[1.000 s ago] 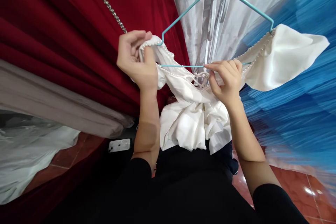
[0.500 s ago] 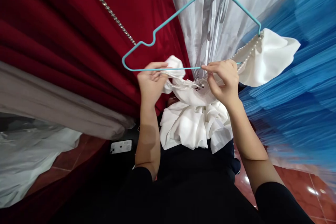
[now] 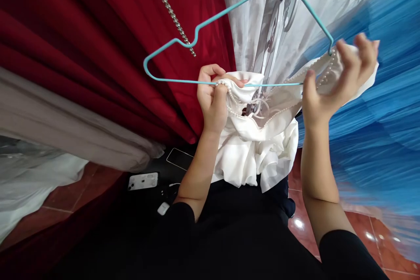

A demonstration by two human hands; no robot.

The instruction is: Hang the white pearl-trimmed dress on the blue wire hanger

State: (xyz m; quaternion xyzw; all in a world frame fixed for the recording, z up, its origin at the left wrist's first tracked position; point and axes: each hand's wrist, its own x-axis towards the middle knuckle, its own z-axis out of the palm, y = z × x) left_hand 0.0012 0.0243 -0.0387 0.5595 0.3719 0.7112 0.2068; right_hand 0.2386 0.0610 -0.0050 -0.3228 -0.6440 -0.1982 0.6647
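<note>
A light-blue hanger hangs in front of me, its lower bar running level across the view. A white garment with pearl-trimmed edges hangs from the hanger's right shoulder and drapes down over my lap. My left hand pinches the garment's pearl-edged strap against the lower bar, left of its middle. At the hanger's right end, my right hand is spread, its fingers apart and slightly blurred, over the garment's other shoulder piece. The thumb is beside the bar's right end.
Red fabric with a beaded chain hangs at the left, blue tulle at the right. White cloth hangs behind. A phone and a small white case lie on a black surface at lower left.
My left hand has moved right along the bar with the strap. My right hand has let go of the bar's middle, moved right and up, and opened over the right shoulder piece.
</note>
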